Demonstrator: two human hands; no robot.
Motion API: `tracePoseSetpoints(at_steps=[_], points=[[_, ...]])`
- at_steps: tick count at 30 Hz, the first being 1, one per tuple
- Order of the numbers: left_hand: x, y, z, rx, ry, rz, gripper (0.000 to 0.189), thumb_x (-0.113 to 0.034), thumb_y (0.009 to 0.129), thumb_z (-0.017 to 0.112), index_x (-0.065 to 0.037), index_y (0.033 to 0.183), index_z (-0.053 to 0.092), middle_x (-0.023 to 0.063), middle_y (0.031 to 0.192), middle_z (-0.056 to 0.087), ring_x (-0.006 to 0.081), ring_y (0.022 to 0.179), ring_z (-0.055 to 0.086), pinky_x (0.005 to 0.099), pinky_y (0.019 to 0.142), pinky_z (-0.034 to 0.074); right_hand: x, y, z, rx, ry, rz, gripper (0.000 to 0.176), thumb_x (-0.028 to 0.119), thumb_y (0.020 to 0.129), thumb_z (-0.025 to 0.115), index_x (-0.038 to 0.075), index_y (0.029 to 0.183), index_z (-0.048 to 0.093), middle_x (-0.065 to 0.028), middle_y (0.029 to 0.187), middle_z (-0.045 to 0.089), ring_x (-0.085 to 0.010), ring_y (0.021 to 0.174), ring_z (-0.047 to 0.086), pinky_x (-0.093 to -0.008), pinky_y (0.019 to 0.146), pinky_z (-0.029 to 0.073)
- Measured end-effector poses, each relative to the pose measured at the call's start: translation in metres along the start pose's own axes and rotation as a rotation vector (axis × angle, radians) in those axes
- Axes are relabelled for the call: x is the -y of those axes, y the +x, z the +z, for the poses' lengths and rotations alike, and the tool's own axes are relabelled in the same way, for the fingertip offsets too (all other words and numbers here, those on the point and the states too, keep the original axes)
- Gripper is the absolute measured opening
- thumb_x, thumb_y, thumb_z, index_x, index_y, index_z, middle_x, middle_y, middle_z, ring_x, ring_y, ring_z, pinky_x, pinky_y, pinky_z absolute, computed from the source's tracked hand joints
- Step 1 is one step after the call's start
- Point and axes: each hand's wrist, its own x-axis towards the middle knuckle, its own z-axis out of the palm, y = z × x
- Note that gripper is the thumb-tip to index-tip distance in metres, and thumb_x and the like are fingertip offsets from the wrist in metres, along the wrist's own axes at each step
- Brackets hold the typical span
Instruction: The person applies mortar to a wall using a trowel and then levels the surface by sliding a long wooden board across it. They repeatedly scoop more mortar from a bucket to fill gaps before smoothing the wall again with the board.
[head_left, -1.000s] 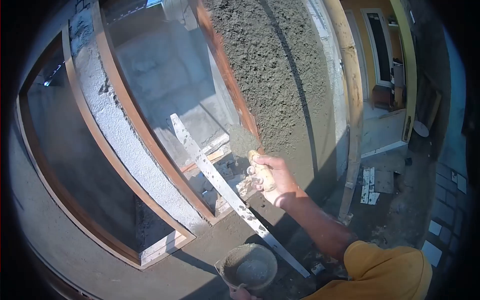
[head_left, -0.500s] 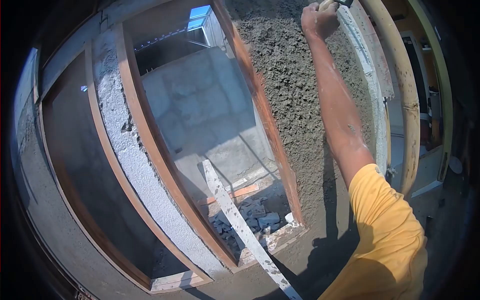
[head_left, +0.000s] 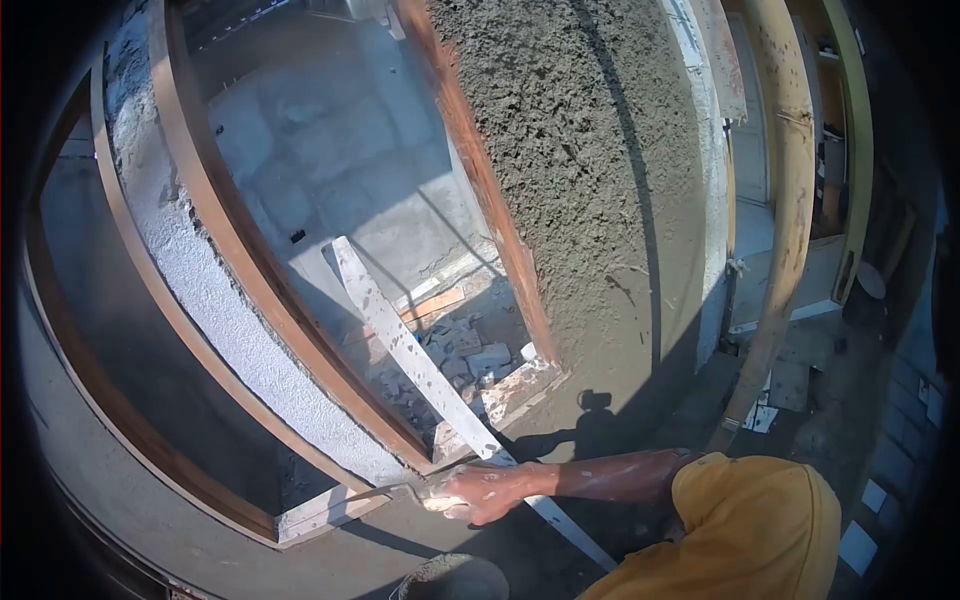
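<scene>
My right hand, at the end of a yellow-sleeved arm, is closed around the handle of a trowel. The trowel points left, low in front of the door frame's sill, and its blade is seen thin, almost edge-on. Just below the hand is a bucket, cut off by the lower edge of the view. A long whitish straightedge, spotted with mortar, slants from the doorway down to the bottom edge, passing behind my wrist. What supports its lower end is out of sight. My left hand does not show.
Rough wet mortar covers the wall right of the reddish wooden door frame. Rubble lies inside the doorway. A bamboo pole stands at the right. Left is a white rough pillar between frames.
My right hand has come down and left from high on the mortared wall to above the bucket, with the trowel in it. The view has tilted downward and shifted right.
</scene>
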Motion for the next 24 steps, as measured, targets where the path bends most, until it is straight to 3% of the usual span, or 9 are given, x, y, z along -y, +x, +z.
tracePoseSetpoints(at_steps=[2, 4, 5, 8, 11, 14, 17, 19, 24], points=[[0.018, 0.001, -0.011, 0.043, -0.012, -0.005, 0.060, 0.003, 0.076, 0.071, 0.001, 0.136, 0.069, 0.0148, 0.114, 0.075, 0.0269, 0.094, 0.070, 0.0395, 0.084, 0.057, -0.042, -0.031, 0.086, 0.321, -0.060, 0.080, 0.033, 0.015, 0.089, 0.068, -0.006, 0.113, 0.066, -0.0294, 0.088, 0.070, -0.0481, 0.093, 0.072, -0.0545, 0.083, 0.055], [0.036, 0.002, -0.027, 0.096, -0.046, -0.029, 0.059, 0.002, 0.076, 0.072, 0.001, 0.135, 0.069, 0.0150, 0.113, 0.075, 0.0270, 0.094, 0.070, 0.0398, 0.083, 0.057, -0.068, -0.046, 0.160, 0.460, -0.003, 0.157, 0.029, 0.013, 0.079, 0.068, -0.006, 0.101, 0.069, -0.0287, 0.090, 0.072, -0.0461, 0.095, 0.074, -0.0542, 0.085, 0.057], [0.041, 0.001, -0.032, 0.137, -0.088, -0.041, 0.059, 0.001, 0.076, 0.072, 0.001, 0.135, 0.070, 0.0151, 0.112, 0.075, 0.0271, 0.093, 0.070, 0.0399, 0.083, 0.057, -0.067, -0.062, 0.194, 0.295, -0.095, 0.326, 0.028, 0.012, 0.074, 0.069, -0.003, 0.096, 0.072, -0.0283, 0.093, 0.074, -0.0431, 0.099, 0.075, -0.0537, 0.086, 0.058], [0.011, -0.015, -0.043, 0.329, -0.480, 0.114, 0.070, 0.016, 0.072, 0.057, 0.004, 0.140, 0.067, 0.0122, 0.124, 0.073, 0.0230, 0.108, 0.071, 0.0343, 0.096, 0.055, -0.036, -0.074, 0.259, 0.465, -0.147, 0.380, 0.025, 0.012, 0.072, 0.070, -0.002, 0.092, 0.074, -0.0289, 0.095, 0.075, -0.0437, 0.100, 0.076, -0.0539, 0.084, 0.059], [0.019, -0.001, -0.054, 0.462, -0.373, 0.147, 0.064, 0.014, 0.075, 0.054, 0.009, 0.137, 0.067, 0.0130, 0.119, 0.076, 0.0200, 0.104, 0.072, 0.0316, 0.096, 0.054, 0.008, -0.078, 0.221, 0.406, 0.028, 0.405, 0.024, 0.014, 0.075, 0.070, -0.002, 0.092, 0.075, -0.0261, 0.088, 0.076, -0.0451, 0.092, 0.076, -0.0534, 0.077, 0.059], [-0.002, -0.010, -0.068, 0.523, -0.319, 0.254, 0.055, 0.010, 0.080, 0.057, 0.010, 0.135, 0.067, 0.0132, 0.118, 0.077, 0.0203, 0.105, 0.072, 0.0315, 0.097, 0.053, -0.016, -0.075, 0.205, 0.305, -0.222, 0.477, 0.025, 0.021, 0.080, 0.070, -0.001, 0.091, 0.074, -0.0280, 0.088, 0.074, -0.0462, 0.089, 0.075, -0.0530, 0.076, 0.059], [-0.012, -0.012, -0.077, 0.555, -0.178, 0.238, 0.050, 0.006, 0.084, 0.059, 0.008, 0.133, 0.068, 0.0067, 0.101, 0.073, 0.0152, 0.090, 0.064, 0.0298, 0.087, 0.052, -0.023, -0.087, 0.189, 0.321, 0.342, 0.893, 0.019, 0.022, 0.088, 0.068, 0.004, 0.084, 0.069, -0.0045, 0.069, 0.060, -0.0152, 0.057, 0.058, -0.0358, 0.049, 0.046], [-0.015, -0.017, -0.081, 0.598, -0.357, 0.133, 0.048, 0.007, 0.085, 0.059, 0.007, 0.132, 0.069, 0.0034, 0.099, 0.070, 0.0119, 0.085, 0.061, 0.0276, 0.082, 0.051, -0.029, -0.107, 0.190, 0.336, 0.647, 1.008, 0.014, 0.018, 0.093, 0.071, 0.005, 0.094, 0.072, -0.0031, 0.072, 0.062, -0.0126, 0.051, 0.056, -0.0308, 0.043, 0.044], [0.011, -0.014, -0.066, 0.587, -0.441, 0.101, 0.051, 0.010, 0.084, 0.058, 0.005, 0.134, 0.069, 0.0021, 0.103, 0.071, 0.0088, 0.083, 0.060, 0.0246, 0.077, 0.050, -0.020, -0.149, 0.257, 0.141, 1.353, 0.965, 0.021, 0.018, 0.099, 0.071, 0.002, 0.112, 0.067, -0.0044, 0.079, 0.063, -0.0095, 0.051, 0.055, -0.0263, 0.041, 0.042]])
